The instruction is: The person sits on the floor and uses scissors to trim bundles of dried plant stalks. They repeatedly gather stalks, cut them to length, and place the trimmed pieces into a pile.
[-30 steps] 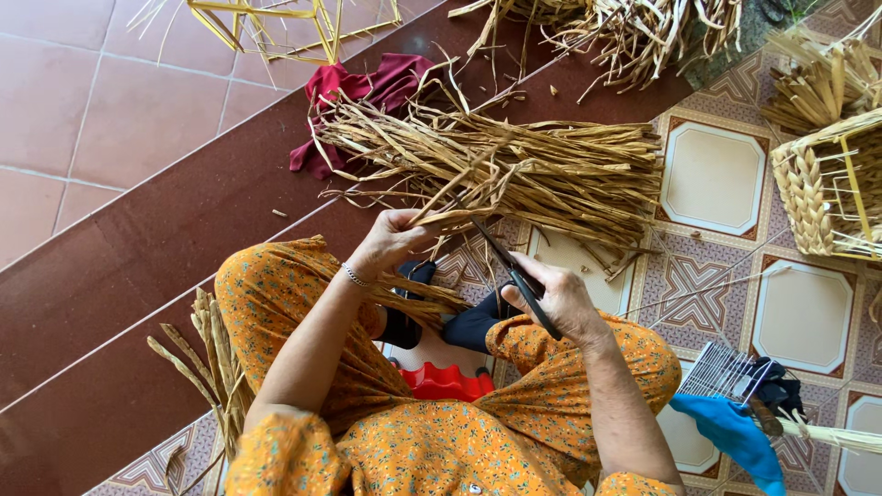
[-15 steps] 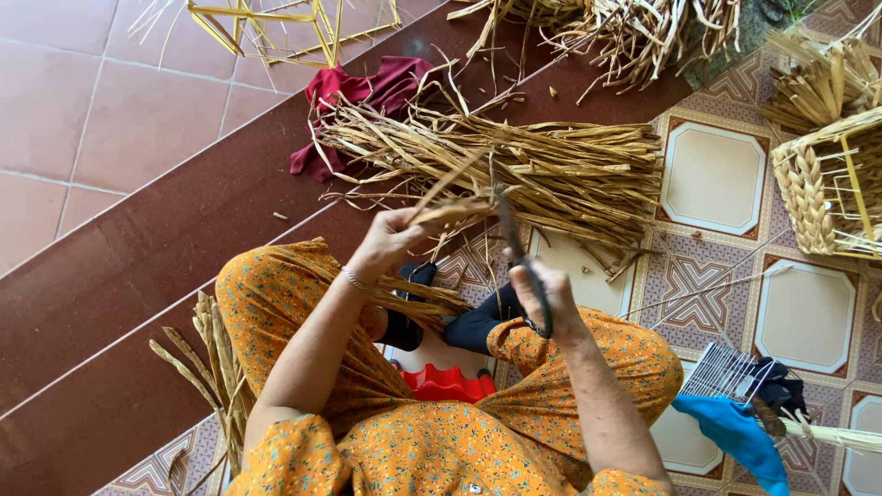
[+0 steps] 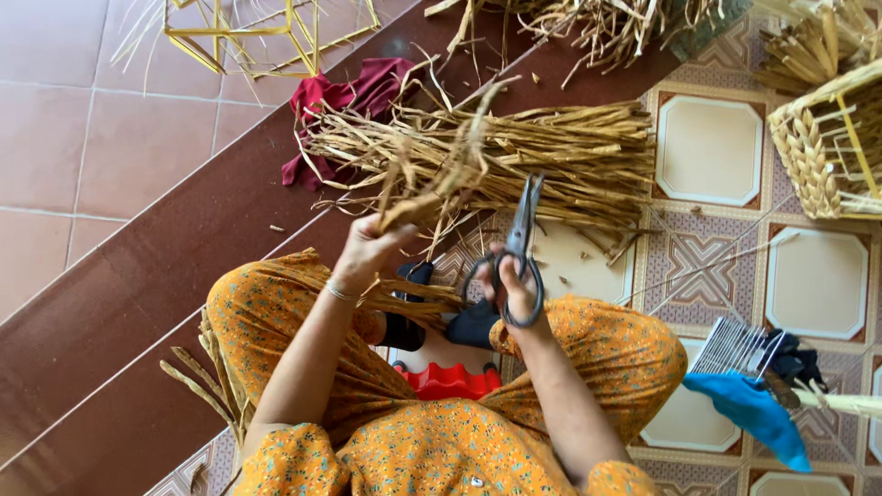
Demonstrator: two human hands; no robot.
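Note:
My left hand grips a dried straw strand and lifts it up over the big bundle of dried straw lying on the floor in front of me. My right hand holds a pair of dark scissors by the handles, blades pointing up and away, just right of the lifted strand. More loose strands lie across my lap. I sit on the floor in orange patterned clothes.
A red cloth lies beyond the bundle, next to a yellow wire frame. A woven basket stands at the right. A metal comb tool and blue cloth lie at lower right. A red plastic piece sits between my legs.
My right hand has swung the scissors from lying flat to pointing upward. My left hand has raised the strand higher over the bundle.

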